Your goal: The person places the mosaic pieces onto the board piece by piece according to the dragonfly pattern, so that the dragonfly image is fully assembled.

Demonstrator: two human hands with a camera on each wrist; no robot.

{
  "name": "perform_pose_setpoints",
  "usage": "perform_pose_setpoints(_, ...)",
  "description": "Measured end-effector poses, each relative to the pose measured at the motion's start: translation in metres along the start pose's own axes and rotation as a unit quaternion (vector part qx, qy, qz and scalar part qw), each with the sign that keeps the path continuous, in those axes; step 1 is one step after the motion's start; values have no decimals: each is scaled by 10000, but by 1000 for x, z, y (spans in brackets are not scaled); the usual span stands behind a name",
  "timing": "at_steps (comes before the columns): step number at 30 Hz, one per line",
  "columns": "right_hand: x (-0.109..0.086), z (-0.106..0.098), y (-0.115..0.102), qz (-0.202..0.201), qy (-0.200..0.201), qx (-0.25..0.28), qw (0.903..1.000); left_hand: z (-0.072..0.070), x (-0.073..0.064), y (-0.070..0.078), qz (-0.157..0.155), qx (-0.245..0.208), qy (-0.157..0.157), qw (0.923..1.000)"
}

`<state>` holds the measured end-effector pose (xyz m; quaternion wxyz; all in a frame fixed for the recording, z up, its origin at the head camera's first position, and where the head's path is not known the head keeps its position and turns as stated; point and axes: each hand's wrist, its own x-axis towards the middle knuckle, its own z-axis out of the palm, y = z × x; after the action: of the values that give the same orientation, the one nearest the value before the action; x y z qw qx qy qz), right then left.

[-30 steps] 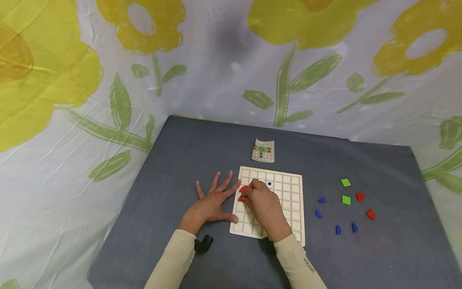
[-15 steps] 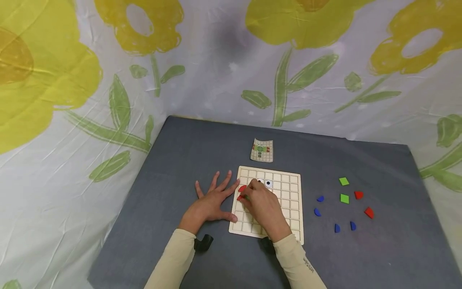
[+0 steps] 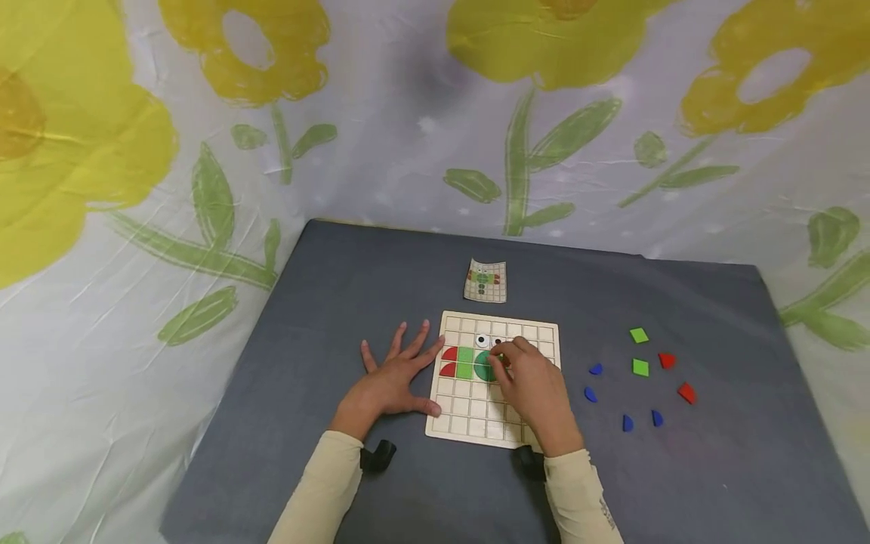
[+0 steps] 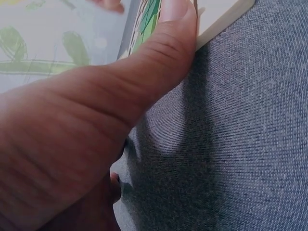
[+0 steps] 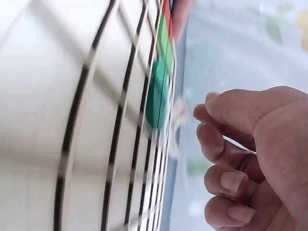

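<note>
The left hand (image 3: 392, 384) lies spread beside the wooden grid board (image 3: 469, 427), its thumb and little finger at the board's left edge. On the board, two red quarter-circle pieces (image 3: 449, 353) adjoin a light green block (image 3: 465, 363). A dark green round shape (image 3: 483, 367) follows to the right, partly behind the right hand (image 3: 537, 385). Two white eye pieces (image 3: 482, 340) sit above it. The right hand hovers over the board's right half, fingers loosely bent; in the right wrist view I see nothing between thumb and fingertips.
A small picture card (image 3: 485, 281) lies beyond the board. To the right are loose pieces: two green tiles (image 3: 640, 368), two red pieces (image 3: 687, 393) and several blue half-circles (image 3: 627, 423). A flower-printed cloth (image 3: 381, 166) stands behind the dark table (image 3: 353, 279).
The right hand has shifted right from the board's left columns, uncovering the green block and part of the round green shape. The left hand keeps its place at the board. The view has shifted slightly.
</note>
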<state>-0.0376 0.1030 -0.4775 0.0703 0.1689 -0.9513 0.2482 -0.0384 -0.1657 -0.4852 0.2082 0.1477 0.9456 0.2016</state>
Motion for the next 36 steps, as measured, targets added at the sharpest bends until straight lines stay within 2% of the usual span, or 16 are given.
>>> perform_pose_setpoints(6, -10, -17, 31, 640, 164, 121, 9977, 0, -1, 0, -33, -60, 19, 10000)
perform_pose_setpoints(11, -18, -30, 52, 1014, 305, 106, 9943, 0, -1, 1, -83, -27, 26, 10000)
perform_pose_setpoints(19, -29, -45, 80, 1371, 639, -38, 9885, -1, -1, 4, -80, -7, 12, 10000)
perform_pose_setpoints(28, -38, -65, 104, 1574, 1071, -203, 9815, -1, -1, 1, -58, -25, 85, 9999)
perform_pose_setpoints(36, -49, -82, 124, 2034, 954, -278, 9740, -1, -3, 2, -63, -109, 84, 9999)
